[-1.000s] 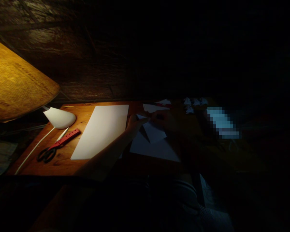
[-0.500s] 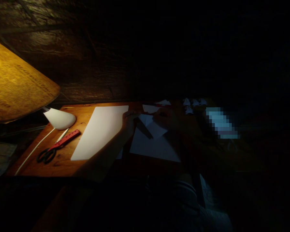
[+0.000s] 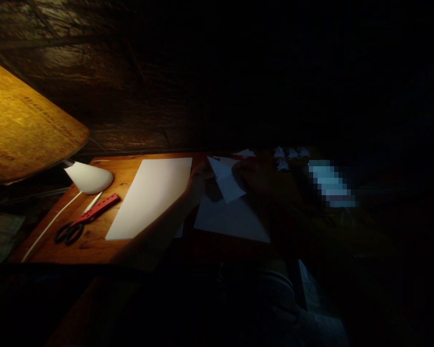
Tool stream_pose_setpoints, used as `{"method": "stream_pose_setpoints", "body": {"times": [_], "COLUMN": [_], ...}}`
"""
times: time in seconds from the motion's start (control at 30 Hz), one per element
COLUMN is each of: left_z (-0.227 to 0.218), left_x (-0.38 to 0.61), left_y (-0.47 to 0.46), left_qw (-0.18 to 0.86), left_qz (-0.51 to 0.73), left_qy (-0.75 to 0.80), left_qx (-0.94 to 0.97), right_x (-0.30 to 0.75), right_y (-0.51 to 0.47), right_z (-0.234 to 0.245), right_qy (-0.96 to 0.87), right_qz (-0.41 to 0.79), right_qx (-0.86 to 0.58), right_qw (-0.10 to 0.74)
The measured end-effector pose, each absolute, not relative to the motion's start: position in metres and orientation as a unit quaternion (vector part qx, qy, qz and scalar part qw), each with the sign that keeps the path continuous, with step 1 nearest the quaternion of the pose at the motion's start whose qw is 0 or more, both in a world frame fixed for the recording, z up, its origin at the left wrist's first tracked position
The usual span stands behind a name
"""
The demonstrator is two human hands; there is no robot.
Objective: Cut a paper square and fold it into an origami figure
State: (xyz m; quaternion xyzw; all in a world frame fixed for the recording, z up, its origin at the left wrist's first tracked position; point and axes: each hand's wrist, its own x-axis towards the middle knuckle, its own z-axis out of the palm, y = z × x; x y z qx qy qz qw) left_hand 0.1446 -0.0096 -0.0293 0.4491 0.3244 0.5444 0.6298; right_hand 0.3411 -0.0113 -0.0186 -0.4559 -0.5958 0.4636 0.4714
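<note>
A small folded piece of white paper is held up a little over a larger white sheet on the wooden desk. My left hand grips the folded paper's left edge, fingers closed on it. My right hand lies in deep shadow at the paper's right side and touches it; its fingers are hard to make out. A long white sheet lies flat to the left of my left forearm.
At the far left stand a lit lamp with an orange shade and a white base. Black-handled scissors, a red ruler and a white cord lie near it. Paper scraps sit at the back right.
The folded paper has been lifted and turned between both hands; its point now faces down and right. My left hand shifted slightly right along its edge.
</note>
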Motion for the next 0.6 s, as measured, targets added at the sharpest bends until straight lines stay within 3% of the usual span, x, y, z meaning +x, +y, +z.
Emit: {"method": "stream_pose_setpoints", "body": {"times": [0.6], "left_z": [-0.0342], "left_x": [0.1461], "left_y": [-0.0067], "left_qw": [0.614], "left_qz": [0.554], "left_qy": [0.347], "left_qx": [0.442], "right_x": [0.3308], "right_y": [-0.0174], "right_z": [-0.0257], "right_qy": [-0.685], "right_qz": [0.424], "right_qx": [-0.421], "right_qw": [0.416]}}
